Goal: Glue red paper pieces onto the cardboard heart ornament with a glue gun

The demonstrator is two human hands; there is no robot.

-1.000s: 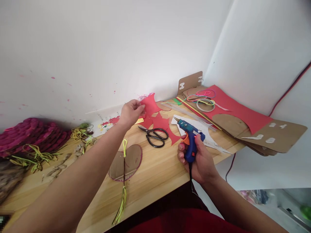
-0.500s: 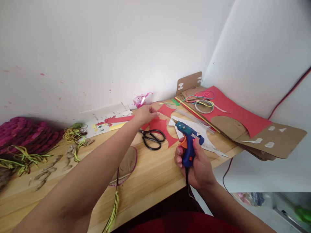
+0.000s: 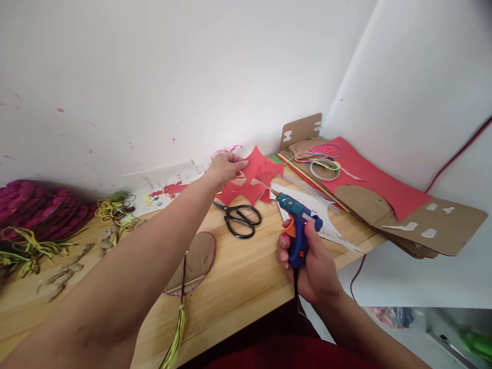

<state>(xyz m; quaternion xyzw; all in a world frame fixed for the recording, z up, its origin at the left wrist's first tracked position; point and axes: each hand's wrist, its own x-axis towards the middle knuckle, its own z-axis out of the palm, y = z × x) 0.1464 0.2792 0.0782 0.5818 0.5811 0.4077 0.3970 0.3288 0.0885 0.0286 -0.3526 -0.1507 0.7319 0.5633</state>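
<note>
My left hand (image 3: 225, 168) reaches across the wooden table (image 3: 246, 277) and pinches a jagged piece of red paper (image 3: 258, 173), lifted off the tabletop near the back wall. My right hand (image 3: 307, 261) is wrapped round the handle of a blue hot glue gun (image 3: 298, 223) with an orange trigger. Its nozzle points up and left, close to the lower edge of the red paper. Black scissors (image 3: 240, 219) lie on the table just below the raised paper.
A cardboard disc with a yellow-green cord (image 3: 192, 264) lies near my left forearm. Red sheets, cardboard pieces (image 3: 418, 220) and coloured cords (image 3: 321, 159) are stacked at the right corner. Magenta pieces (image 3: 38, 207) and yellow strings (image 3: 111, 210) lie at the left. A cable (image 3: 457, 148) runs along the right wall.
My left hand put down one red scrap, reached to the table, and now lifts a larger jagged red piece. The glue gun stayed almost in place.
</note>
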